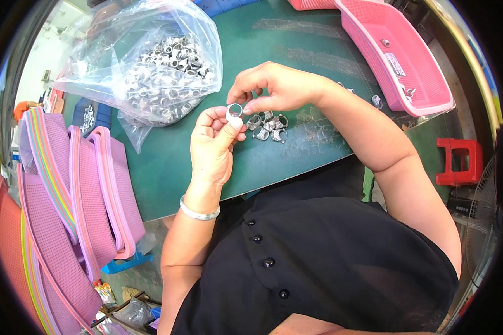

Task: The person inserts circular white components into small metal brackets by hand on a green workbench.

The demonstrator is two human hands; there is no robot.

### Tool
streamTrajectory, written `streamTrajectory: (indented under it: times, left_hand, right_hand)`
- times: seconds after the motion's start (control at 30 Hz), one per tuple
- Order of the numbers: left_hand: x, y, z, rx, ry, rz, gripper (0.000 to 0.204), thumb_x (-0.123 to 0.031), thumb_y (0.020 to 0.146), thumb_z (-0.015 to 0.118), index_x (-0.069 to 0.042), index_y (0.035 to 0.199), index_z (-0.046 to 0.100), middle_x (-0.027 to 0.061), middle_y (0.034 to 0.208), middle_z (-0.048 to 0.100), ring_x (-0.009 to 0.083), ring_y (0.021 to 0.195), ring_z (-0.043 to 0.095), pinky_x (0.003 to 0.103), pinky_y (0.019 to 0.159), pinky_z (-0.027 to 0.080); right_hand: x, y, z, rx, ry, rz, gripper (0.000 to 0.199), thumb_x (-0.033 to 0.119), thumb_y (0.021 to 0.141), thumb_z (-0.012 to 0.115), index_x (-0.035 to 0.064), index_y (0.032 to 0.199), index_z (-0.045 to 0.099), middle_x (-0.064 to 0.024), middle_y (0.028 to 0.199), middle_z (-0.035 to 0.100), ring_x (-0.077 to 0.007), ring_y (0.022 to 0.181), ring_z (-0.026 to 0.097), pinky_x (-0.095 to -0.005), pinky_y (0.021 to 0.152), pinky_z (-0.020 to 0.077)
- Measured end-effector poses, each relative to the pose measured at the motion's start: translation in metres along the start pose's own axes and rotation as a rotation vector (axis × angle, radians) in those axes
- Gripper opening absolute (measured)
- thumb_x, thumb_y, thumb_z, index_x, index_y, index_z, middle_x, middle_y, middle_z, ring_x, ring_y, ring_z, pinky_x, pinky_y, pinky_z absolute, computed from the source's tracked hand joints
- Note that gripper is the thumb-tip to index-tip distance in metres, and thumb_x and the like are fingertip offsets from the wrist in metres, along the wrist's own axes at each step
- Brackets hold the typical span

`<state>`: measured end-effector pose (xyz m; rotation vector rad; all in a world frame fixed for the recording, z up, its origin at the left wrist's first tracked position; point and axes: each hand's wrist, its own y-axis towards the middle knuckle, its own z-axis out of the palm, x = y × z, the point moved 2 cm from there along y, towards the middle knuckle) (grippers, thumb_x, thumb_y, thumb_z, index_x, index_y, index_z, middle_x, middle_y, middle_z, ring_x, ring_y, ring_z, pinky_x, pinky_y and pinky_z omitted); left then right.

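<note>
Between the thumb and fingers of my left hand (215, 134) is a silver-grey metal ring (235, 112), its round opening turned up toward me. My right hand (276, 86) is bent over the ring from the far side, thumb and fingertips closed at its edge. Whether the right fingers pinch the ring or something small beside it, I cannot tell. Just right of my hands, a small pile of similar rings (269, 125) with a scaly pattern lies on the green table (207, 178). A clear plastic bag (167, 84) full of such rings stands at the far left.
A pink basket (399, 61) at the far right holds a few rings. Single rings (376, 101) lie beside it. Pink and purple baskets (72, 190) are stacked along the left edge, near a blue tray (92, 115). A red stool (459, 162) stands right of the table.
</note>
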<state>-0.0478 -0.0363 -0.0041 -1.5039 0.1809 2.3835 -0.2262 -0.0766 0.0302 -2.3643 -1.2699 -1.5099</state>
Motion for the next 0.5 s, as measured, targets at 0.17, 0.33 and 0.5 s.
streamTrajectory:
  times: [0.17, 0.33, 0.5]
  left_hand:
    - [0.0011, -0.0006, 0.0029, -0.029, 0.066, 0.1, 0.024, 0.0, 0.08, 0.064, -0.006, 0.099, 0.05, 0.0031, 0.089, 0.058, 0.0116, 0.075, 0.058, 0.022, 0.065, 0.046]
    - [0.002, -0.0007, 0.0046, -0.022, 0.109, 0.151, 0.026, 0.002, 0.079, 0.064, -0.006, 0.099, 0.05, 0.0035, 0.088, 0.057, 0.0112, 0.076, 0.057, 0.023, 0.066, 0.047]
    - [0.0047, -0.0002, 0.0033, 0.017, 0.156, 0.186, 0.027, 0.003, 0.079, 0.064, -0.006, 0.101, 0.049, 0.0044, 0.089, 0.057, 0.0117, 0.078, 0.058, 0.024, 0.066, 0.048]
  right_hand:
    - [-0.0009, -0.0005, -0.0001, -0.007, 0.041, 0.018, 0.017, 0.011, 0.077, 0.066, 0.0018, 0.092, 0.064, -0.0046, 0.083, 0.061, -0.0143, 0.072, 0.056, -0.027, 0.063, 0.045]
    - [0.0014, -0.0012, 0.001, -0.039, 0.019, 0.013, 0.016, 0.014, 0.078, 0.067, 0.0017, 0.088, 0.065, -0.0046, 0.08, 0.061, -0.0141, 0.069, 0.055, -0.0269, 0.061, 0.0451]
    - [0.0011, -0.0008, 0.0024, -0.042, -0.022, -0.028, 0.017, 0.017, 0.08, 0.066, 0.0017, 0.087, 0.065, -0.0048, 0.08, 0.062, -0.0146, 0.07, 0.056, -0.027, 0.062, 0.0457]
